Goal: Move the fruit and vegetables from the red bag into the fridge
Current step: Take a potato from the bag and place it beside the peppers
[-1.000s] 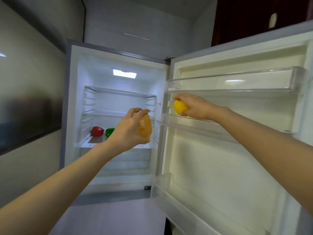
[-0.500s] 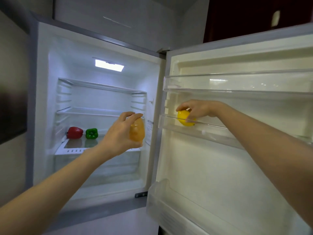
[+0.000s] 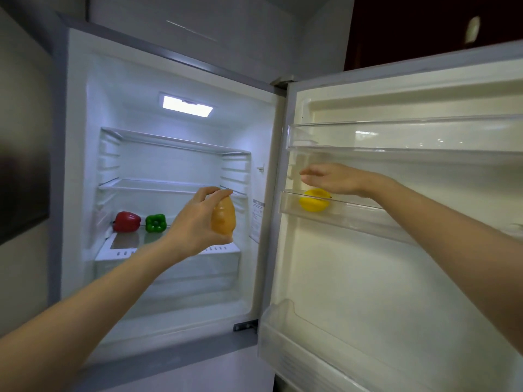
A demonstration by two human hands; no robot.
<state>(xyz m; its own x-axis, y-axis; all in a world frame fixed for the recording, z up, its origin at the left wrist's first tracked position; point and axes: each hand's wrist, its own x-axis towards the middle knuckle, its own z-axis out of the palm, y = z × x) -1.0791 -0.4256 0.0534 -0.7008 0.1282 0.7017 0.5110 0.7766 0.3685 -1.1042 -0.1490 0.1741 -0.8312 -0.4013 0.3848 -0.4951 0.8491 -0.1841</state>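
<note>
Left hand: the left hand (image 3: 195,222) is raised before the open fridge, fingers and thumb curled round a smooth, oval orange-yellow fruit (image 3: 223,217); the grip covers its near side, thumb tip at the top.
Right hand: the right hand (image 3: 336,179) hovers with fingers loosely extended, holding nothing, just above a glossy yellow lemon-shaped fruit (image 3: 314,204).
Yellow fruit: lies in the clear plastic middle door shelf (image 3: 353,213), apart from the hand.
Handling (judged): the held fruit looks light, firm and smooth-skinned, hence possibly slippery; a wrap round its widest part seems safest, and its rounded form may roll once set down.
Fridge interior: a shiny red bell pepper (image 3: 126,221) and a smaller green bell pepper (image 3: 155,222) stand side by side, not touching, on the lower glass shelf (image 3: 124,241).
Red bag: not in view.
</note>
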